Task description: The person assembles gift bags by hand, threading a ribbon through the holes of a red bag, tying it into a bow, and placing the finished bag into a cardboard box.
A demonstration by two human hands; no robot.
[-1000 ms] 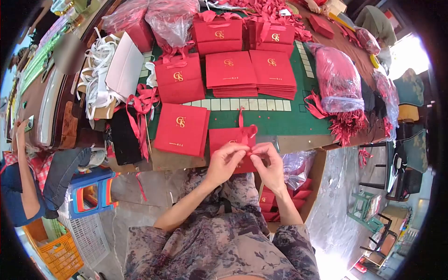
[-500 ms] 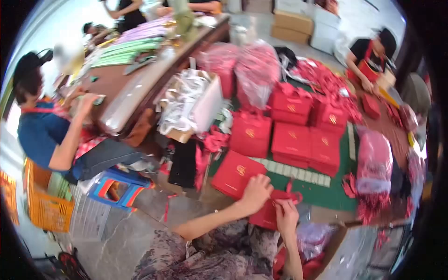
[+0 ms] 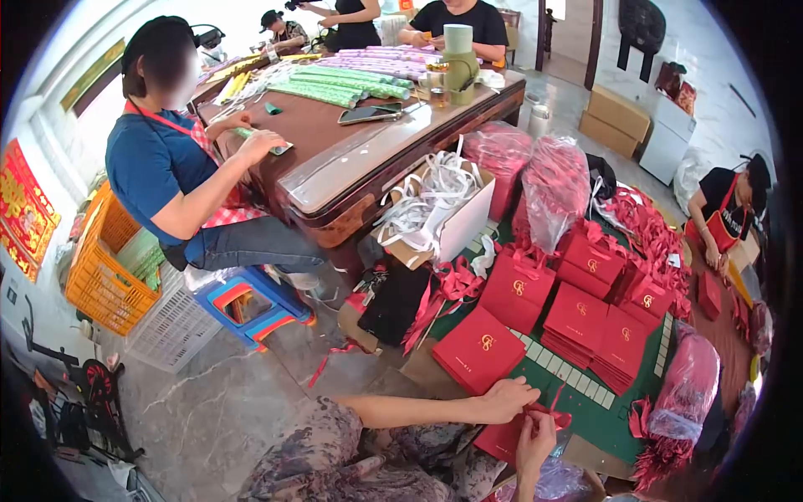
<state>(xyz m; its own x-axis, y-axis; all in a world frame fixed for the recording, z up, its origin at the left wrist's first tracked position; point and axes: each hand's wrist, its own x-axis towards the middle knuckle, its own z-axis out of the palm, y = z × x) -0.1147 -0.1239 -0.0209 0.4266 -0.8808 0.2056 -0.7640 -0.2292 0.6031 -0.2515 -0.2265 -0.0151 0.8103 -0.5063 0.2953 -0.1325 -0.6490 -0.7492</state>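
Note:
A red bag (image 3: 499, 441) lies at the person's lap, partly hidden by both hands. My left hand (image 3: 508, 400) is closed at its top edge, fingers bent together by the red ribbon (image 3: 562, 417). Close beside it on the right, my right hand (image 3: 536, 437) pinches the ribbon, fingertips pressed together. Just up and left of my hands lies a stack of flat red bags (image 3: 478, 350) with a gold logo. More red bags (image 3: 575, 325) stand in piles on the green mat (image 3: 535, 376), beyond a row of pale tiles (image 3: 565, 373).
A box of white ribbons (image 3: 464, 219) stands beyond. A co-worker in blue (image 3: 159, 167) sits left at a wooden table (image 3: 322, 151); another (image 3: 728, 209) works at far right. A blue stool (image 3: 251, 305) and an orange crate (image 3: 104, 268) are at left. Plastic-wrapped bundles (image 3: 686, 381) lie right.
The view has swung left and up, so the scene sits further right and lower. My hands remain together at the red bag and ribbon.

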